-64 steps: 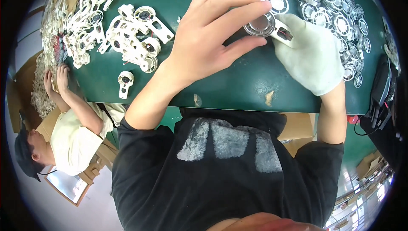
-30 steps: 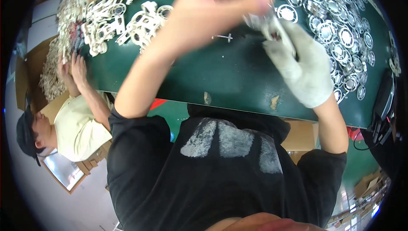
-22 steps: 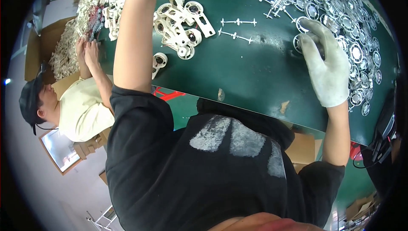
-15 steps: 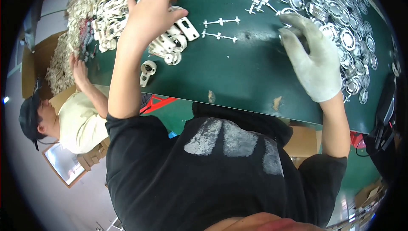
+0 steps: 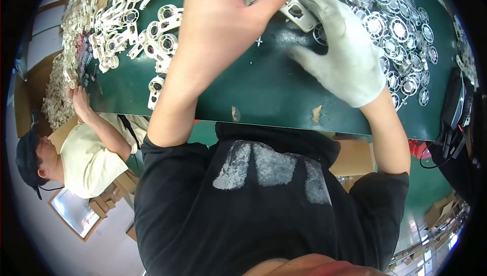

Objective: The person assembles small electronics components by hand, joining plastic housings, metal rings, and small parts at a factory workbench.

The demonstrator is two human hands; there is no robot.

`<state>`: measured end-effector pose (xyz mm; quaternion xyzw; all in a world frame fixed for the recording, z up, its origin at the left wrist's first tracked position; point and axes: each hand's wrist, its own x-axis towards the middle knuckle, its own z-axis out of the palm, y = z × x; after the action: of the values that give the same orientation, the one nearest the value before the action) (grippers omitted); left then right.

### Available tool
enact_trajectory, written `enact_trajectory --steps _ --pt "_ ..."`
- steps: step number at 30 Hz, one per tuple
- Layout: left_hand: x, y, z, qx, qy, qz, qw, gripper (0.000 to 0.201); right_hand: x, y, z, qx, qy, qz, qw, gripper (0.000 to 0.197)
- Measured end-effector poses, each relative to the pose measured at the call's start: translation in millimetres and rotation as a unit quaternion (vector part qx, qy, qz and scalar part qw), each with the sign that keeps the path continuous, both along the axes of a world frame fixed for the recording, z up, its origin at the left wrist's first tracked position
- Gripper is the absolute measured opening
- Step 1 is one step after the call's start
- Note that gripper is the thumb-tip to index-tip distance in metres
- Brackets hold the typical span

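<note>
My bare left hand (image 5: 223,27) is closed on a white plastic part (image 5: 300,19) with a round ring at one end and a slotted arm. Its thumb lies across the ring. Just to the right is my right hand (image 5: 345,50), in a pale glove, its thumb spread well away from its fingers. The gloved fingertips are beside the part; whether they touch it I cannot tell. Under my left forearm's edge lies a similar white part (image 5: 155,91). Several more white parts (image 5: 162,45) are grouped left of my left wrist.
A pile of shiny silver rings (image 5: 398,32) covers the right of the green table (image 5: 264,88). Loose white parts (image 5: 111,45) heap at the left. A co-worker (image 5: 86,154) in a cap reaches to the table's left end. A dark bag (image 5: 451,124) is at the right edge.
My left hand has moved right from the white parts, now carrying one of them. My gloved right hand has shifted slightly left and away, close to it. The view has shifted a little.
</note>
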<state>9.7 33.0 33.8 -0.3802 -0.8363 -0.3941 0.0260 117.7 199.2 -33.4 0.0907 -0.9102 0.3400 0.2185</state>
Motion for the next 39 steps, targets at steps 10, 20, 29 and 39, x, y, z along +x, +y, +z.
enact_trajectory --steps 10,20,29,39 --pt "-12.1 -0.5 -44.0 0.024 0.09 -0.044 0.995 0.037 2.3 14.6 13.2 -0.251 -0.149 -0.169 0.941 0.029" --pt "-12.4 -28.2 -72.2 -0.093 0.059 -0.082 0.99 0.034 0.1 15.9 17.4 -0.267 -0.15 -0.181 0.935 0.031" --pt "-25.3 -36.2 -37.6 0.032 0.127 0.055 0.99 0.029 0.0 16.3 16.6 -0.299 -0.154 -0.169 0.927 0.032" --pt "-30.7 -57.7 -50.8 -0.048 0.083 0.015 0.995 0.023 -0.3 12.6 30.3 -0.158 -0.196 -0.172 0.952 0.032"
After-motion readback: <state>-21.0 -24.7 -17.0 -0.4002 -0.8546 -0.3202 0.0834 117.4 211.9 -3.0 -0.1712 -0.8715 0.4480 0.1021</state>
